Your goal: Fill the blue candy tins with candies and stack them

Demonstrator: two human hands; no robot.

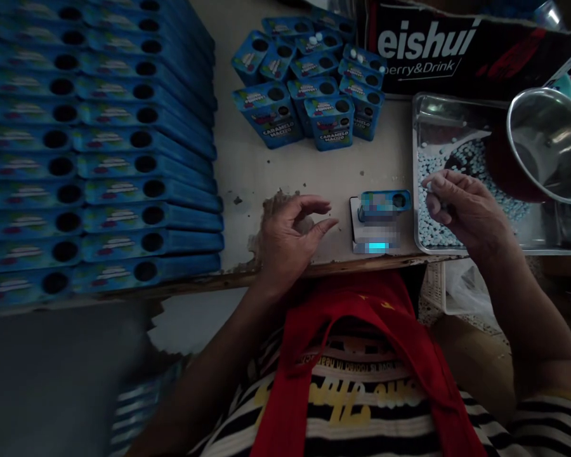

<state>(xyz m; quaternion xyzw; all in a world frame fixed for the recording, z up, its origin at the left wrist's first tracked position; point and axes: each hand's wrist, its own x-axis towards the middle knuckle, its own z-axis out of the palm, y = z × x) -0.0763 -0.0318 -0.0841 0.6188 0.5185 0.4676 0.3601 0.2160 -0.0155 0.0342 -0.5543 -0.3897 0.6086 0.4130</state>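
Observation:
My left hand [292, 235] hovers over the table's front edge with thumb and fingers apart, holding nothing. To its right, a blue candy box [383, 202] lies on a small digital scale [361, 233] with a lit cyan display; part of the scale is pixelated. My right hand [469, 206] is above the left side of a metal tray [542, 238], its fingertips pinched on what look like small pale candies. Many more pale blue and white candies [438, 228] lie loose in the tray under this hand.
Tall stacked rows of blue boxes [147, 165] fill the table's left side. Several upright blue boxes [330, 124] stand at the back, a few with candies on top. A metal bowl [552, 146] rests in the tray, before a black carton [428, 51].

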